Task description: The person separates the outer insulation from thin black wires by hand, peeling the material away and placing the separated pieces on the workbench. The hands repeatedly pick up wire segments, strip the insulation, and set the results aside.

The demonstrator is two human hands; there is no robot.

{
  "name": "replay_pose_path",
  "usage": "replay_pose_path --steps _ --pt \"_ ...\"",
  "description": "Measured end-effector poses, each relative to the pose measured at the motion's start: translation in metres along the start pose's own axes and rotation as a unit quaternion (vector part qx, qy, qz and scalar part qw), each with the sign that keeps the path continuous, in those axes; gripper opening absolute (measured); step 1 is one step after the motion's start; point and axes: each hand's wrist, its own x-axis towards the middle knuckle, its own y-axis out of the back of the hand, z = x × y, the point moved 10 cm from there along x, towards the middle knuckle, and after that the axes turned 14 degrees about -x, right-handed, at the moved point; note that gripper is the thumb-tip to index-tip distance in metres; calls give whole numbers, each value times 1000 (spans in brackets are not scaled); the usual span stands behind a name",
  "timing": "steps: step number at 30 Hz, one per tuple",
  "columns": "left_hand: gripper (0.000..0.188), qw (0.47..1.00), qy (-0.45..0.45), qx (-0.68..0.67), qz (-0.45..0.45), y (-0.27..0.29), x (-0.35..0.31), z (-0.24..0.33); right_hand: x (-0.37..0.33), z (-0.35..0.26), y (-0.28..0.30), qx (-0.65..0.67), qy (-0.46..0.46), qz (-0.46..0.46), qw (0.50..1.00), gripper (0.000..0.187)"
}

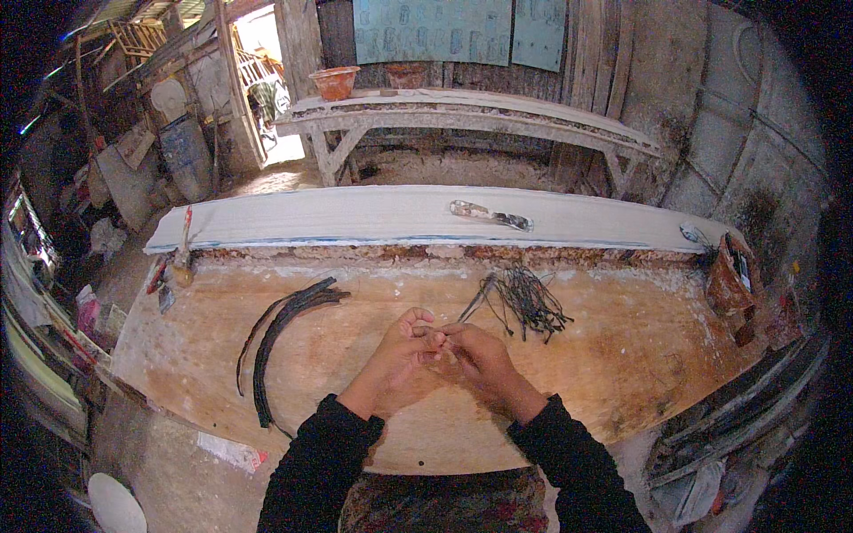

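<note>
Over the middle of the wooden board (613, 373), my left hand (395, 351) and my right hand (484, 357) meet at the fingertips. Both are closed in a pinch. Whatever lies between the fingers is too small to make out. Just beyond my right hand is a loose bunch of thin black strands (531, 302), many with small knobs at their ends. A strand or two of it reach down to my right fingertips; whether they are gripped cannot be seen. To the left of my left hand lies a curved bundle of long black strips (274, 351), with one thinner strip apart from it.
Along the board's far edge runs a raised white plank (355, 218) with a stained scraper (490, 215) on it. A brush (184, 249) stands at the left end, a brown container (730, 275) at the right. Behind is a bench (498, 124) with an orange bowl (335, 83).
</note>
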Motion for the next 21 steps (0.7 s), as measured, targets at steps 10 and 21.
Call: replay_pose_path --steps 10,21 --pt "22 934 -175 310 -19 -37 -14 29 -13 56 -17 193 -200 53 959 10" --pt "16 915 -162 369 -24 -46 -24 21 -23 72 -60 556 -316 -67 766 11"
